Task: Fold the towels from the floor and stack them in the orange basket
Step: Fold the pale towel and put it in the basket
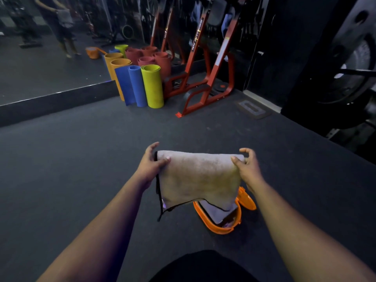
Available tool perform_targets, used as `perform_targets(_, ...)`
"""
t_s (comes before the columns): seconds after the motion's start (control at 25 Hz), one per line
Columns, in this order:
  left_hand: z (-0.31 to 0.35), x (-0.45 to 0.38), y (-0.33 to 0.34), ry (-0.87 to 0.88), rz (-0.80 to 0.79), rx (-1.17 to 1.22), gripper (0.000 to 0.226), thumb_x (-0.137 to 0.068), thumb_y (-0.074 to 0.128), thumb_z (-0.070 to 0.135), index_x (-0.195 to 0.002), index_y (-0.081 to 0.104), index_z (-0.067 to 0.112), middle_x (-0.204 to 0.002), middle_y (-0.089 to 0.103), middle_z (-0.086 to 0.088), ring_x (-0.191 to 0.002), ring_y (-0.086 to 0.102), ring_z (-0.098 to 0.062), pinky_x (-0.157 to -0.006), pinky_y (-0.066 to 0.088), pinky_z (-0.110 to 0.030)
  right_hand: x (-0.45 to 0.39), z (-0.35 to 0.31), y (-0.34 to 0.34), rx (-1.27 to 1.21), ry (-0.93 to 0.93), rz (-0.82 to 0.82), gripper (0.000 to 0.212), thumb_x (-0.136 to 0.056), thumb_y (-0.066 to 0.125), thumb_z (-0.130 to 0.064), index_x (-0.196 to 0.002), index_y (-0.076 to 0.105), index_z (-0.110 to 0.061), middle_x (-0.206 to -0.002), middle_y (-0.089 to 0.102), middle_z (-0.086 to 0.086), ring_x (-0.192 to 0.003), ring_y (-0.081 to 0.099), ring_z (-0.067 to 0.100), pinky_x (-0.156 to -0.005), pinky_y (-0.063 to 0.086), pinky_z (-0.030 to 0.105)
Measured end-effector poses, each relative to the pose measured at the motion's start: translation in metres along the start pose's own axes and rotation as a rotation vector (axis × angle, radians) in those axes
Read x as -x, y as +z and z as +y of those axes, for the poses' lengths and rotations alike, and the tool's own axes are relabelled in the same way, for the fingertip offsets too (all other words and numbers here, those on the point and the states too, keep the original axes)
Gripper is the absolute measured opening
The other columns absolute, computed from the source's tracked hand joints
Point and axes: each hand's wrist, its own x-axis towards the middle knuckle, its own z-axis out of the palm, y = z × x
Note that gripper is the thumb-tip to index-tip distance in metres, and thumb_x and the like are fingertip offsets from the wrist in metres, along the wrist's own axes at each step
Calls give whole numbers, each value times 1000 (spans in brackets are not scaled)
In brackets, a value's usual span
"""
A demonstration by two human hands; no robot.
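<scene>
A grey towel (198,180) with a black hem hangs doubled over in the air in front of me. My left hand (151,164) pinches its top left corner, thumb on the near side. At the top right corner my right hand (247,166) pinches it the same way. Below the towel, on the dark floor, stands the orange basket (218,227). A folded grey towel (216,213) lies inside it, partly hidden by the hanging one.
Upright rolled mats (140,78) in blue, yellow-green, orange and red stand at the back by a mirror wall (40,58). An orange metal rack (205,78) stands to their right. Dark gym equipment (345,68) fills the right side.
</scene>
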Motion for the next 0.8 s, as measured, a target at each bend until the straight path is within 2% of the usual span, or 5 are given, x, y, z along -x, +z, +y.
perform_targets(0.24,-17,-26,32,135,-197,-933,88,-71,82,14,-148,44,35,-134,43,-6,-122,49,-28,-98,48,-38,-2,27,4,507,-121,-290,83,-67,88,-6,-141,52,-18,-134,46,8,-125,49,23,-103,40,27)
perform_targets(0.4,-43,-49,64,250,-257,-1257,45,-88,62,24,-129,55,42,-116,33,2,-111,51,-28,-83,54,-45,-7,65,4,872,-140,-313,50,-80,73,-18,-128,63,-27,-122,51,7,-115,56,28,-92,47,34)
perform_targets(0.6,-95,-119,116,422,-445,-1669,34,-99,47,22,-129,62,25,-170,15,-7,-157,10,-30,-120,16,-58,-46,133,-2,1127,-53,-355,32,-88,62,-29,-117,67,-19,-147,43,8,-139,37,30,-106,38,42)
perform_targets(0.68,-115,-149,136,387,-625,-1726,39,-99,45,21,-136,55,24,-158,43,-6,-148,36,-27,-117,29,-48,-68,165,-3,1076,13,-456,28,-90,56,-26,-116,63,-17,-140,53,9,-133,47,32,-101,41,41)
perform_targets(0.8,-141,-197,170,300,-802,-1617,58,-99,47,27,-155,32,37,-132,65,-3,-116,66,-31,-82,49,-35,-97,214,-14,1016,176,-545,35,-100,39,-33,-131,53,-25,-123,63,14,-109,60,36,-77,42,37)
